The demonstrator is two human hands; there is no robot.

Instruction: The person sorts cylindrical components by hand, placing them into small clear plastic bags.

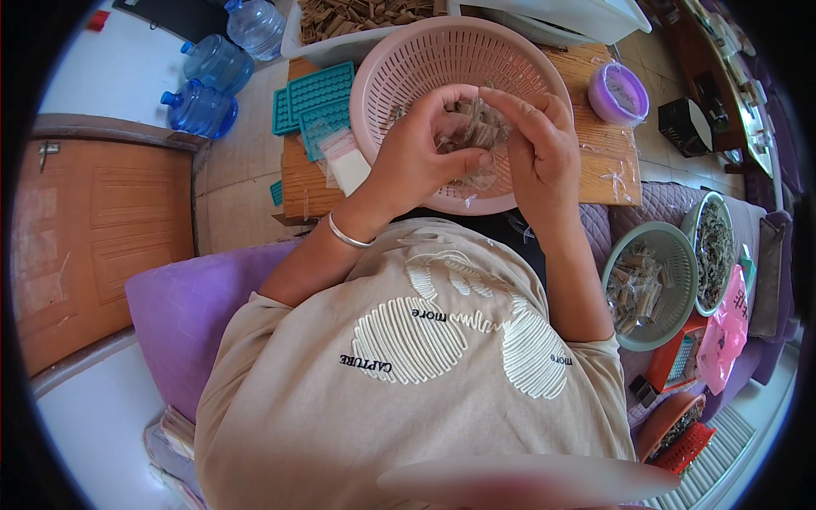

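Over the big pink slotted basket (367,106), my left hand (408,161) curls round a small clear plastic bag (476,127). Greyish-brown dried plant pieces fill the bag. My right hand (546,153) meets its upper right side, thumb and forefinger closed at the bag's edge. The exact grip of those fingertips is partly hidden. Beneath my hands the basket's slotted wall shows, with some loose dried bits at its left side. A stack of flat white packets (347,166) lies on the wooden table (608,170) beside my left wrist.
Teal ridged trays (321,92) sit left of the basket. Behind it stands a white bin (293,38) of brown bark-like pieces. A purple bowl (595,102) is at the table's right. On the sofa, a grey-green colander (609,293) holds filled clear bags, near a pink plastic bag (722,336).
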